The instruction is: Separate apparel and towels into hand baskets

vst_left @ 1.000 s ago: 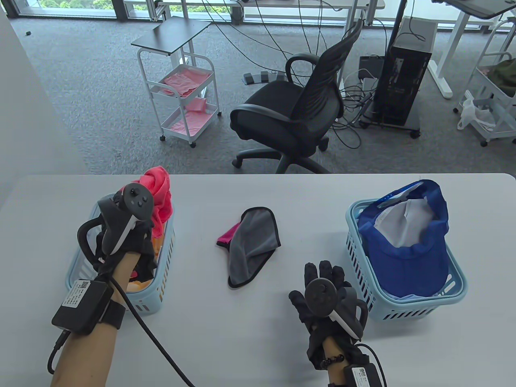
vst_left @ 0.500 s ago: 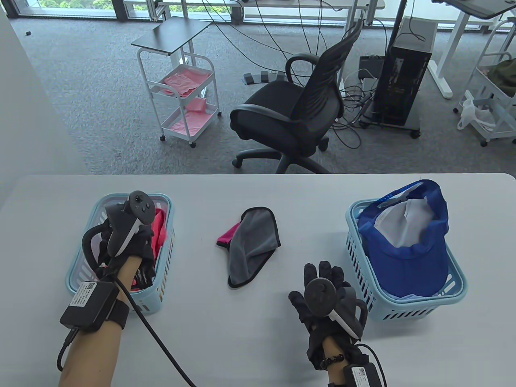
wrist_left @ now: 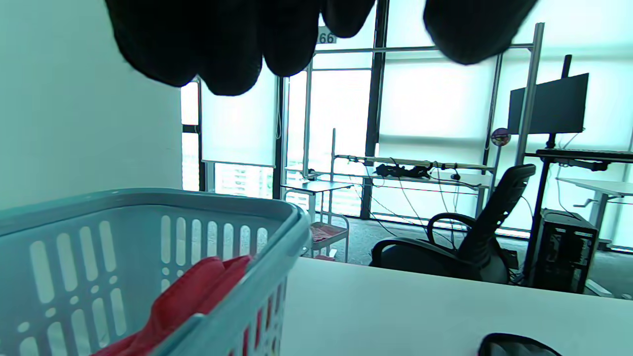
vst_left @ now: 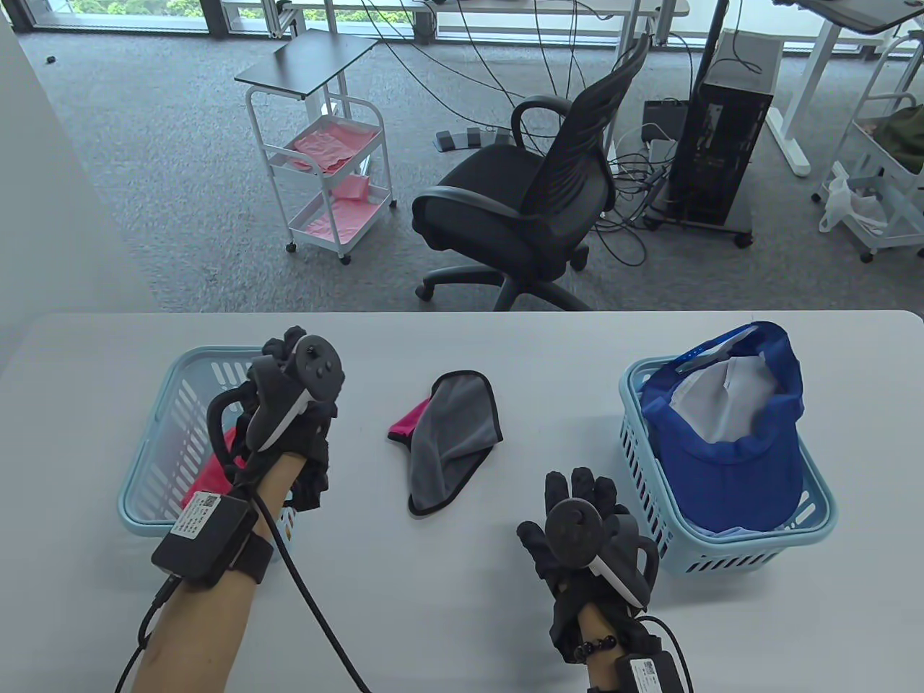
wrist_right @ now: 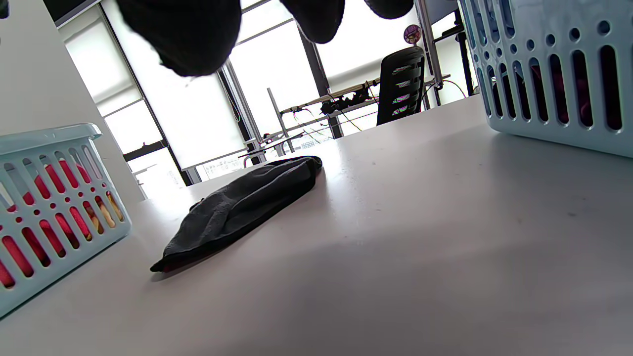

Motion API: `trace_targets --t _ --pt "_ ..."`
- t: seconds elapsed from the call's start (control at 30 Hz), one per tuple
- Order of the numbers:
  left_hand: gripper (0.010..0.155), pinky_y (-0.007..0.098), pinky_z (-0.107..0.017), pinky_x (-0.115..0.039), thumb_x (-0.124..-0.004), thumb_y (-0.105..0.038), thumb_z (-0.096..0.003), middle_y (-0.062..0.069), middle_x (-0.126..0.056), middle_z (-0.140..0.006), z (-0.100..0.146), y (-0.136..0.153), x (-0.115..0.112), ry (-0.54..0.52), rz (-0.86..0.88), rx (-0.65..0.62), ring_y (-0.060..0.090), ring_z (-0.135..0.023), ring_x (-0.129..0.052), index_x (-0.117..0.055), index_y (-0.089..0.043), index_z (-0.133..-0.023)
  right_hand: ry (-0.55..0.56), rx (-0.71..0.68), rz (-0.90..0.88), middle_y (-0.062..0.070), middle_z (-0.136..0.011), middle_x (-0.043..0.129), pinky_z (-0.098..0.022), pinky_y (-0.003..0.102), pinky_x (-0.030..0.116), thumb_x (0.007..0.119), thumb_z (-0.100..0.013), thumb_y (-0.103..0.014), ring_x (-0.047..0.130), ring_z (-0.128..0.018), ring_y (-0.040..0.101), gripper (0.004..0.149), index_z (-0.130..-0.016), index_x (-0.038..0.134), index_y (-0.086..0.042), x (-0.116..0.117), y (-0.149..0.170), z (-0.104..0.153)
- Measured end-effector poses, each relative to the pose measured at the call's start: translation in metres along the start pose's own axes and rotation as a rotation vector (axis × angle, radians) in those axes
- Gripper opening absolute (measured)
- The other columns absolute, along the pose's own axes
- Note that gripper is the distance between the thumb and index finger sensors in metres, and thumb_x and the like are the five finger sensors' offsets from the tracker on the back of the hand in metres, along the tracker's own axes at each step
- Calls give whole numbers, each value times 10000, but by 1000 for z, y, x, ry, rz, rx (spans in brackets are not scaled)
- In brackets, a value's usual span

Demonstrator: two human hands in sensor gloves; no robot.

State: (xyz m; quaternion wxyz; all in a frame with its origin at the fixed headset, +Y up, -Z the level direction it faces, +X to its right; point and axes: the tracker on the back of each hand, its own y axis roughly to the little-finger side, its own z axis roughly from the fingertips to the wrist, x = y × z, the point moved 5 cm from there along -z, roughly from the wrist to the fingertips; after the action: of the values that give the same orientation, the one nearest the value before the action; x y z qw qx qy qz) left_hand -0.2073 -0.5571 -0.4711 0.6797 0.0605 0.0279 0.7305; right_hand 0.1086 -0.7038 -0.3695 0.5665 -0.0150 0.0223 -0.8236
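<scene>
A light blue basket [vst_left: 148, 426] stands at the table's left with a red cloth [vst_left: 216, 469] lying in it; both show in the left wrist view, the basket [wrist_left: 148, 207] and the cloth [wrist_left: 198, 291]. My left hand [vst_left: 278, 354] hovers over the basket's right rim, open and empty. A grey towel with a black hem and a pink underside [vst_left: 451, 433] lies at the table's middle, also seen in the right wrist view [wrist_right: 242, 207]. My right hand [vst_left: 577, 498] rests flat on the table, fingers spread, empty. The right basket [vst_left: 751, 552] holds a blue cap [vst_left: 736, 455].
The right basket's wall [wrist_right: 544, 64] is close on the right of my right hand. An office chair [vst_left: 527, 209] and a white cart [vst_left: 332, 180] stand on the floor beyond the table's far edge.
My left hand lowered the red cloth into the left basket, let it go, and moved right to the basket's rim. My right hand has not moved.
</scene>
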Motion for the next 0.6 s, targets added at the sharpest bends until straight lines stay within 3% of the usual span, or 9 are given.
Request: trace_targets --t 0.3,0.6 --pt "889 681 -779 -509 -629 -608 -558 263 -298 -1238 -8 -77 -48 124 -72 -195 602 -1106 -463 -188 -161 -1188 3 0 -2 323 -1124 254 -675 757 348 740 -527 -467 265 -977 621 800 -1119 410 -41 -1 0 2" --pt "902 679 -797 -432 -624 -627 -542 231 -197 -1241 -32 -103 -126 260 -159 -250 596 -1119 -344 -131 -214 -1175 19 5 -6 320 -1124 254 -676 757 346 737 -528 -465 263 -977 621 797 -1119 406 -45 -3 1 2"
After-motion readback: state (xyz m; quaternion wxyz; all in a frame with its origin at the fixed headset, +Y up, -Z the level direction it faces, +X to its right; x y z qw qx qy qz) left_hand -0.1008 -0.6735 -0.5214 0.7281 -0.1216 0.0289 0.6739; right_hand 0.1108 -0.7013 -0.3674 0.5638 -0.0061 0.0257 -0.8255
